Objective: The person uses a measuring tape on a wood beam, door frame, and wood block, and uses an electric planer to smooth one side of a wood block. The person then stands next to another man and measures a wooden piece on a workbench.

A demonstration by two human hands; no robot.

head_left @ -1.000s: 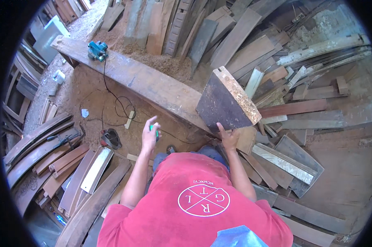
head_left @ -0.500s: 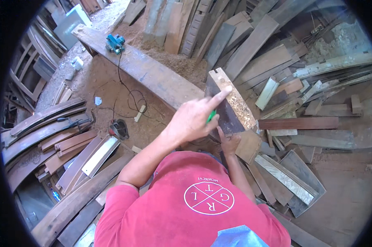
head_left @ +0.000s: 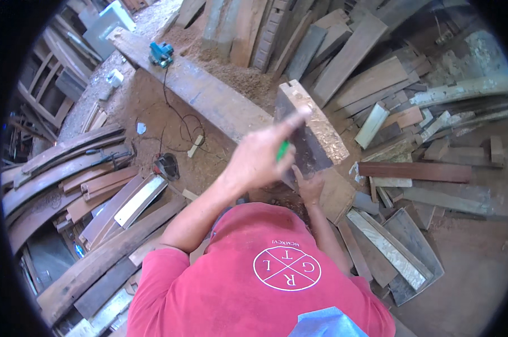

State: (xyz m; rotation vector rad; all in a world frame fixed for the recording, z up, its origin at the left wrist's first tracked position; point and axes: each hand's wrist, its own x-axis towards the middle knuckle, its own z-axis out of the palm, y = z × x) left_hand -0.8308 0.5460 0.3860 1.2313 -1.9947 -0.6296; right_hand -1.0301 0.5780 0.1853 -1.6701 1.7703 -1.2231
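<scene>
A thick dark-sided block of wood [head_left: 304, 149] stands tilted in front of me, its pale, rough, splintered edge turned up and a notch cut at the far end. My right hand [head_left: 310, 186] grips the near lower corner, thumb against the dark face. The index finger of my left hand [head_left: 259, 158] is stretched out over the pale edge, slightly blurred. That hand's other fingers are curled round a small bright green object [head_left: 283, 150], mostly hidden, so its kind does not show.
A long plank bench [head_left: 209, 95] runs to the far left, bearing a teal power tool [head_left: 162, 54] with a trailing cord. A red and black tool [head_left: 165, 167] lies on the dusty ground. Curved timbers [head_left: 68, 163] are stacked left; loose boards [head_left: 372, 84] are heaped right.
My left hand and its pointing finger have shifted slightly up and left along the block. The block has moved a little the same way, still in my right hand.
</scene>
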